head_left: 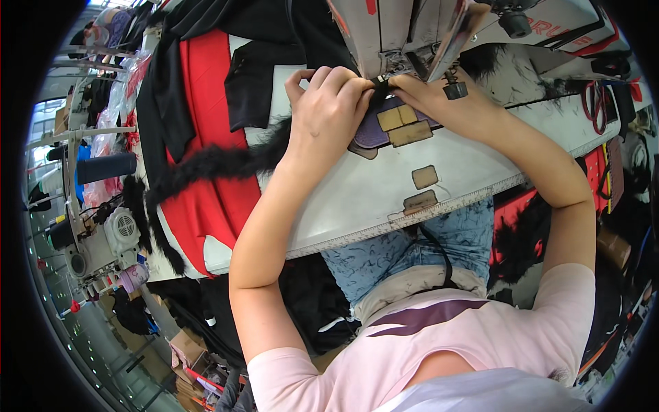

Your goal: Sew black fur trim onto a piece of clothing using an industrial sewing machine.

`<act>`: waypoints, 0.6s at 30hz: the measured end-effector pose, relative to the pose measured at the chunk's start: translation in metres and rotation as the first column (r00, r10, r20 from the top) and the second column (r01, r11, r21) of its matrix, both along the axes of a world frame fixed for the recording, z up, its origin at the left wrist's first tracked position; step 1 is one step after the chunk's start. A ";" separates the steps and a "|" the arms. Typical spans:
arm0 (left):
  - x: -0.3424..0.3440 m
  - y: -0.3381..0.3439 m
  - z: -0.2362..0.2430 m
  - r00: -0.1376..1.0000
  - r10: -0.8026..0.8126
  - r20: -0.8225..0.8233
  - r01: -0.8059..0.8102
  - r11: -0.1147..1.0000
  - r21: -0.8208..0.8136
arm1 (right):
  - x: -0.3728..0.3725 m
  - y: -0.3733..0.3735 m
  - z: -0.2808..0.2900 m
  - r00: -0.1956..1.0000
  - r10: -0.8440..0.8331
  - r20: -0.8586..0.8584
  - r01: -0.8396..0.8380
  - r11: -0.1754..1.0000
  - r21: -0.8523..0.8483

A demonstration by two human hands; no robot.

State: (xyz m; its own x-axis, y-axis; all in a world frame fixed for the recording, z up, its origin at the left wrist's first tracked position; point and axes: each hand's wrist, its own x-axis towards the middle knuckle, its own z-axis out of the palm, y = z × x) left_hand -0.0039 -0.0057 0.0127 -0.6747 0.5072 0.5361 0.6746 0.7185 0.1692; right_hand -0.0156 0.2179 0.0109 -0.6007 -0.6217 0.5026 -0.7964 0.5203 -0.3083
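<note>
Both hands meet under the head of a white sewing machine (480, 31), close to its needle area. My left hand (331, 106) has its fingers bent and pinched on a piece of black fabric (377, 97) at the presser foot. From the other side, my right hand (443, 103) holds the same black fabric, its fingertips closed and partly hidden by the machine. A long black fluffy trim (220, 163) runs from the left toward the fabric, passing behind my left wrist. Whether the two are joined cannot be seen.
Red fabric (214, 110) and black cloth (257, 79) lie on the white table (343, 213) at left. A ruler tape (439, 209) lines its near edge. Worn tan patches (424, 177) mark the top. Red-handled scissors (594, 108) lie at right.
</note>
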 end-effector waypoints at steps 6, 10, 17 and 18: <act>0.004 0.002 0.000 1.000 -0.013 -0.027 0.011 0.998 -0.069 | -0.001 0.004 0.000 1.000 -0.008 -0.018 0.010 0.997 0.083; 0.007 0.002 0.004 1.000 -0.024 0.003 0.024 0.998 -0.065 | -0.001 0.007 -0.003 0.994 -0.013 -0.108 0.024 0.995 0.096; 0.007 0.006 -0.001 0.997 0.031 0.065 -0.034 0.999 0.031 | 0.001 0.012 -0.021 0.993 -0.107 -0.051 0.110 0.993 0.049; 0.006 0.007 -0.001 0.997 0.040 0.064 -0.042 0.999 0.030 | 0.001 0.013 -0.019 0.993 -0.118 -0.001 0.117 0.989 0.088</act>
